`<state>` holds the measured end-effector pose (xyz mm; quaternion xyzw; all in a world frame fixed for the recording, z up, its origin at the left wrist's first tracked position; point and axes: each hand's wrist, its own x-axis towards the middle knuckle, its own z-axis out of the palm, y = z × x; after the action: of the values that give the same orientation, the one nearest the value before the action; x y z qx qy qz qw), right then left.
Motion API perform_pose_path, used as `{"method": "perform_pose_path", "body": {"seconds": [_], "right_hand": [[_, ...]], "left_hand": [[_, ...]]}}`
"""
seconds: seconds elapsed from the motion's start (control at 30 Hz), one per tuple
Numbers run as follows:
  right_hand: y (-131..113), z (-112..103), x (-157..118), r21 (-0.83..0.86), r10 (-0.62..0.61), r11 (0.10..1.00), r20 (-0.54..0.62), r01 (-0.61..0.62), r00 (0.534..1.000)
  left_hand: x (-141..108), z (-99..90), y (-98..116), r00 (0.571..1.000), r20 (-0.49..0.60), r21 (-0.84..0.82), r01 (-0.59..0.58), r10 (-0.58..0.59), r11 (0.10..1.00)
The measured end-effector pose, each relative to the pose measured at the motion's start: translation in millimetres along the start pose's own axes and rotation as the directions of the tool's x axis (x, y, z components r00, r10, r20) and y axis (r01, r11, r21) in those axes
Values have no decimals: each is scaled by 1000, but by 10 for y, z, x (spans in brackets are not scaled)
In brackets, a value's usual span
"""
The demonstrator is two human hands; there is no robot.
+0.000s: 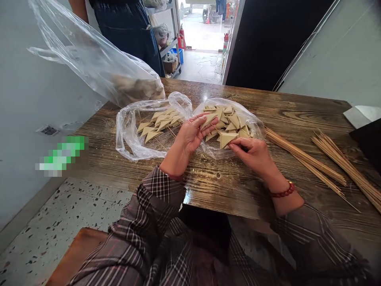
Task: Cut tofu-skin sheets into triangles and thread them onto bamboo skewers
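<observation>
My left hand (190, 137) is closed on a folded beige triangle (209, 120), apparently tofu skin, with a thin bamboo skewer (214, 129) at it. Between the thumb and fingers of my right hand (253, 154) is another folded triangle (227, 139), pinched by its corner. Both hands are over the near side of a clear plastic bag (257, 121) that holds a heap of loose triangles (234, 121). To the left, a second clear bag (123, 145) lies opened under several triangles (162, 123), with skewer sticks poking out toward me.
Two bundles of bamboo skewers, a nearer one (309, 157) and a farther right one (348, 167), lie on the wooden table (226, 186). A large clear bag (98, 59) stands at the back left. Behind it is a person in dark clothing (127, 31), beside a shelf (166, 47).
</observation>
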<state>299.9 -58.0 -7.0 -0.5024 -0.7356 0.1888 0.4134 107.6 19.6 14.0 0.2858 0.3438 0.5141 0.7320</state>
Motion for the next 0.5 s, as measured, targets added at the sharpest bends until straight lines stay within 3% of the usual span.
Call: {"method": "perform_pose_path", "body": {"seconds": [0.5], "right_hand": [[33, -19, -22, -10, -57, 998, -3, 57, 998]], "left_hand": [[-23, 9, -6, 1000, 13, -48, 29, -29, 998]]}}
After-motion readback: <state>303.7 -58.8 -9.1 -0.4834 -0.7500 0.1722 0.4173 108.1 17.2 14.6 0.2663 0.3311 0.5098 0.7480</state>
